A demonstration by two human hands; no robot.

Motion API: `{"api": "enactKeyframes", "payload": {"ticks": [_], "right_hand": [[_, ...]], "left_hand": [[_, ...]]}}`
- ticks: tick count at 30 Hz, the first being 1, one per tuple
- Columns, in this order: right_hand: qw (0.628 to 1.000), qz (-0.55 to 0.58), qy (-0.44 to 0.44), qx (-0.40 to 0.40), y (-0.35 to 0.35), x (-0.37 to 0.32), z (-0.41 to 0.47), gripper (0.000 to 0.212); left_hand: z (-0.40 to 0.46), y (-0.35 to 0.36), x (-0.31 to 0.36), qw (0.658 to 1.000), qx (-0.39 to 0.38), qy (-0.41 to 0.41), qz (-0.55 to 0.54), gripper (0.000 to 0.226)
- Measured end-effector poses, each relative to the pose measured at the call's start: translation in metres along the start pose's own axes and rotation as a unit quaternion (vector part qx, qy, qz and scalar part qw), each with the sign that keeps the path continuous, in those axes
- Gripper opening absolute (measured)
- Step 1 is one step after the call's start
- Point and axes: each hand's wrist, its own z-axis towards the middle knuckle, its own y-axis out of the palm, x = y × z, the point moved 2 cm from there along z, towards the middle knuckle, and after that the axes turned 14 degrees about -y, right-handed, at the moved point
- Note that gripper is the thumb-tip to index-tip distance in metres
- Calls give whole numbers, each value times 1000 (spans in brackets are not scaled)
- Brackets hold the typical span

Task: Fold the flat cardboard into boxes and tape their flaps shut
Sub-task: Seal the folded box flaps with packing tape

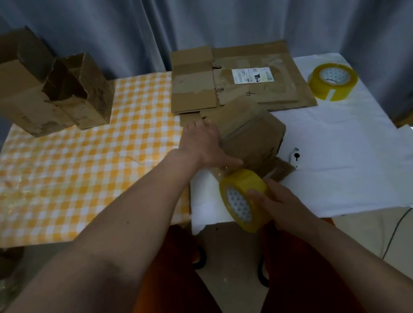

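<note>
The left hand (205, 143) lies flat with straight fingers on the side of a small folded box (247, 132), which stands on the table (345, 164) near its front edge, on the white cloth (350, 142). The right hand (278, 200) grips a yellow tape roll (242, 199) just below the box, and a strip of tape runs from the roll up to the box. Behind the box lies a stack of flat cardboard (237, 78). A second tape roll (332, 80) lies to the right. Two open boxes (34, 95) stand on the checkered cloth (84, 172) at the far left.
</note>
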Motion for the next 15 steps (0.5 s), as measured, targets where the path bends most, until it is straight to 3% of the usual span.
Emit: {"api": "enactKeyframes", "payload": {"ticks": [4, 11, 13, 15], "right_hand": [[993, -78, 72, -48, 2, 4, 12, 10], [987, -91, 126, -46, -3, 3, 17, 17], [987, -85, 128, -48, -5, 0, 17, 16], [988, -87, 109, -61, -8, -3, 17, 23]], "left_hand": [[18, -3, -2, 999, -10, 33, -19, 111], [17, 7, -4, 991, 36, 41, -122, 110], [-5, 19, -5, 959, 97, -45, -264, 118], [-34, 41, -4, 856, 80, -197, -471, 128]]}}
